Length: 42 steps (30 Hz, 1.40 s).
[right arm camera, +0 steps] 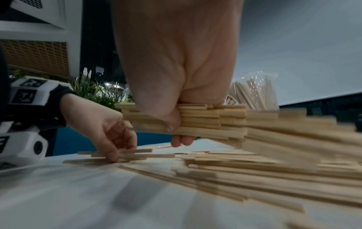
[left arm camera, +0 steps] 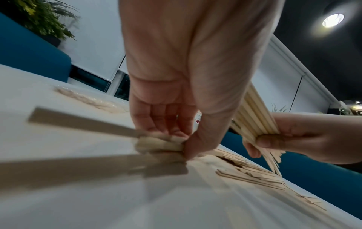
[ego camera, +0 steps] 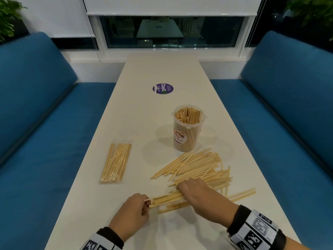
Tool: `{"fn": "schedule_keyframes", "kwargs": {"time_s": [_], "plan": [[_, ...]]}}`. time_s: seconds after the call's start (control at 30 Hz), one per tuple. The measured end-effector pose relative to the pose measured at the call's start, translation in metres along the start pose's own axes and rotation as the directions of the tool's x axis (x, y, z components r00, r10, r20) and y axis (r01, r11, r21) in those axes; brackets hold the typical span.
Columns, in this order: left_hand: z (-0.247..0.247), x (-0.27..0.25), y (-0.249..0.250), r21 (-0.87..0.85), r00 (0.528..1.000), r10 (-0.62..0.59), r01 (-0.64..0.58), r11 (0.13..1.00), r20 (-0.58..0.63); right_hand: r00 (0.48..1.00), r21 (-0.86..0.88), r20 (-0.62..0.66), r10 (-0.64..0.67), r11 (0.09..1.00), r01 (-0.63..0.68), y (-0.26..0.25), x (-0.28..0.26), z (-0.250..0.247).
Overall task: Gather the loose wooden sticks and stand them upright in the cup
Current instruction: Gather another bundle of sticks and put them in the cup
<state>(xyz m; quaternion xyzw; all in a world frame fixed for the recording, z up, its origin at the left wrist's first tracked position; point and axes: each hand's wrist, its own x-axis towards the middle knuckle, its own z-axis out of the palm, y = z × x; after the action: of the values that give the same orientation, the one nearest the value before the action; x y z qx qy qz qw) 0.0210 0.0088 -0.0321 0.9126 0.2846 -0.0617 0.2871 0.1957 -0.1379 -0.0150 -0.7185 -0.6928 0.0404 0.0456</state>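
Cup (ego camera: 187, 129) stands behind loose sticks (ego camera: 196, 166) on table (ego camera: 144, 73).

My right hand (ego camera: 194, 194) reaches in from the right, knuckles up, its fingers and thumb curled round a bundle of sticks (right arm camera: 197, 120) held off the table. My left hand (ego camera: 134, 208) sits just beside it on the left, wrist bent down, fingers (left arm camera: 154, 122) curled toward the thumb and pinching the ends of a few sticks (right arm camera: 125, 155) that lie flat. Both wrists carry black bands with patterned marker blocks.
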Motion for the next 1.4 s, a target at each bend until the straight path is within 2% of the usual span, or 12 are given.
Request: {"fn": "schedule_keyframes", "kwargs": {"time_s": [0.13, 0.27, 0.37, 0.47, 0.57, 0.73, 0.83, 0.97, 1.03, 1.1, 1.2, 1.4], "plan": [[0.002, 0.000, -0.005, -0.044, 0.999, 0.036, -0.035, 0.998, 0.026, 0.998, 0.082, 0.063, 0.013, 0.996, -0.018, 0.001, 0.008, -0.017], [0.002, 0.000, -0.007, -0.073, 0.998, 0.055, -0.053, 0.996, 0.013, 0.988, 0.283, 0.084, 0.130, 0.948, -0.149, -0.003, 0.017, -0.041], [-0.006, 0.002, -0.006, -0.129, 0.999, 0.020, -0.025, 0.991, -0.040, 0.988, 0.488, 0.030, 0.154, 0.860, -0.149, -0.006, 0.025, -0.056], [-0.016, 0.004, -0.001, -0.303, 0.995, -0.038, 0.009, 0.953, -0.091, 0.979, 0.680, -0.058, 0.196, 0.725, -0.105, -0.007, 0.032, -0.062], [-0.030, 0.008, 0.010, -0.517, 0.982, -0.098, 0.001, 0.856, -0.161, 0.950, 0.797, -0.142, 0.279, 0.602, -0.058, -0.008, 0.039, -0.065], [-0.057, 0.012, 0.038, -0.818, 0.968, -0.124, -0.113, 0.563, -0.219, 0.922, 0.904, -0.156, 0.354, 0.427, -0.010, -0.015, 0.051, -0.066], [-0.067, 0.015, 0.055, -0.882, 0.957, -0.116, -0.193, 0.430, -0.266, 0.910, 0.947, -0.138, 0.392, 0.321, 0.005, -0.018, 0.055, -0.064], [-0.070, 0.021, 0.073, -0.885, 0.935, -0.085, -0.295, 0.360, -0.346, 0.896, 0.986, -0.116, 0.428, 0.156, 0.053, -0.023, 0.056, -0.063], [-0.068, 0.023, 0.080, -0.870, 0.925, -0.072, -0.321, 0.375, -0.373, 0.890, 0.995, -0.099, 0.445, 0.054, 0.084, -0.025, 0.058, -0.062], [-0.066, 0.024, 0.084, -0.814, 0.908, -0.066, -0.337, 0.474, -0.415, 0.871, 0.995, -0.074, 0.486, -0.023, 0.098, -0.026, 0.059, -0.062], [-0.065, 0.023, 0.087, -0.693, 0.876, -0.036, -0.355, 0.627, -0.482, 0.846, 0.995, -0.060, 0.530, -0.033, 0.091, -0.024, 0.058, -0.060], [-0.078, 0.025, 0.088, -0.663, 0.884, -0.023, -0.333, 0.670, -0.467, 0.814, 0.992, -0.086, 0.575, -0.025, 0.123, -0.022, 0.057, -0.064]]}}
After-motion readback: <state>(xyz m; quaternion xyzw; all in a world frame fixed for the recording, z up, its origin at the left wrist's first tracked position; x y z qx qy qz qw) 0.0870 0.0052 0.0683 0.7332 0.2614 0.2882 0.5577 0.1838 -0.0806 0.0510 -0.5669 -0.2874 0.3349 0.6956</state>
